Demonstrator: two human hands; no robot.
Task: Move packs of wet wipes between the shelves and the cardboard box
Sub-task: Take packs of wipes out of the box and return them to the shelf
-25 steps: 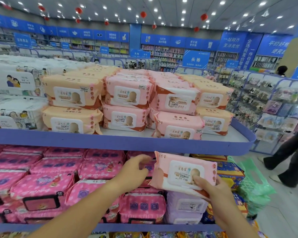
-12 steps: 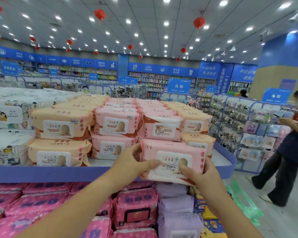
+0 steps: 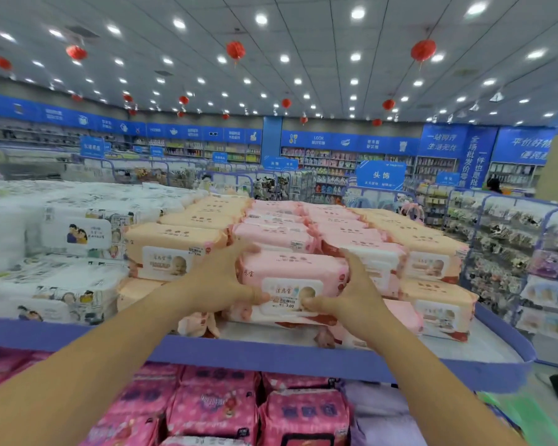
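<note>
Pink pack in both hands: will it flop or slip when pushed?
Probably soft but not floppy: the pink pack holds its block shape between the left hand and right hand. Its smooth film looks slippery, so it likely slides easily.

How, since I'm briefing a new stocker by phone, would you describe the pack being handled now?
Find the blue-edged upper shelf of orange and pink baby wipes. At the front of its pink stacks is the pink pack. It alone is gripped at both ends, by left hand and right hand.

The pink pack [image 3: 293, 272] has a label reading 3.00; a blue aisle sign [image 3: 380, 175] says 头饰; the wall banner [image 3: 318, 140] says LOOK.
</note>
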